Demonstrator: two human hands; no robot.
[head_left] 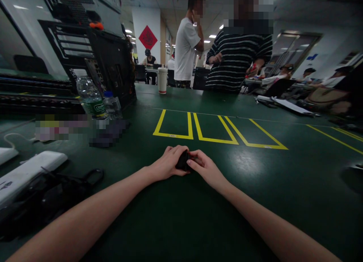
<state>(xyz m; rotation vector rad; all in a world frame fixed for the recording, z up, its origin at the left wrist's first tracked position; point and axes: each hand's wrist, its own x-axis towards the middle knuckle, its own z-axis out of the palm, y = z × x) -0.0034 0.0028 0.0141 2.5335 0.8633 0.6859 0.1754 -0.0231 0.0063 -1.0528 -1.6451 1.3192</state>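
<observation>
A small black box-like object (181, 161) is between my two hands, low over the dark green table (181, 216). My left hand (170, 161) wraps round its left side, thumb below and fingers over the top. My right hand (202, 163) pinches its right edge with thumb and fingertips. The fingers cover much of the object, so I cannot tell its exact kind. Just beyond my hands, yellow tape (172, 136) marks several open-ended boxes on the tabletop.
To the left lie a white power strip (36, 171) and a black tangled bundle (56, 197). Behind them stand a water bottle (90, 93), a smaller blue-capped bottle (112, 105) and computer hardware (113, 65). A white cup (162, 81) is at the far edge, near two standing people.
</observation>
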